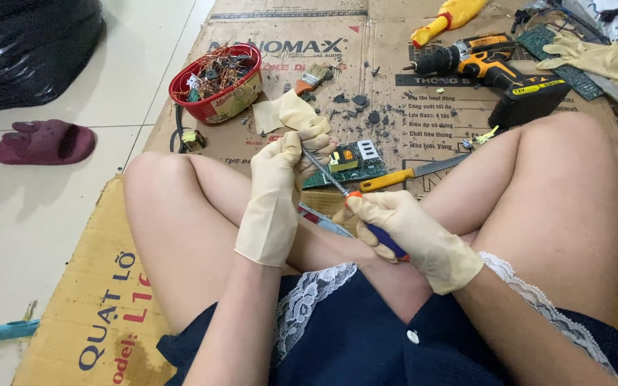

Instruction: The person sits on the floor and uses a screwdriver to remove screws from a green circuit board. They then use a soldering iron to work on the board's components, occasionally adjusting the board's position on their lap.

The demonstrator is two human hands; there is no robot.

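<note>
Single head-worn view — steeply downward, close over lap and cardboard (423, 86)

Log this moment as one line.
right hand: grips screwdriver | left hand: pinches small part at its tip | circuit board, drill, red bowl on cardboard

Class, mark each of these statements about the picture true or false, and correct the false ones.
1. The right hand grips a screwdriver. True.
2. Both hands are bare. False: both wear pale rubber gloves, the left hand too.
3. The red bowl holds tangled copper wire and small parts. True.
4. The cordless drill rests on the person's lap. False: it lies on the cardboard.
5. A yellow-handled knife lies beside the green circuit board. True.
</note>
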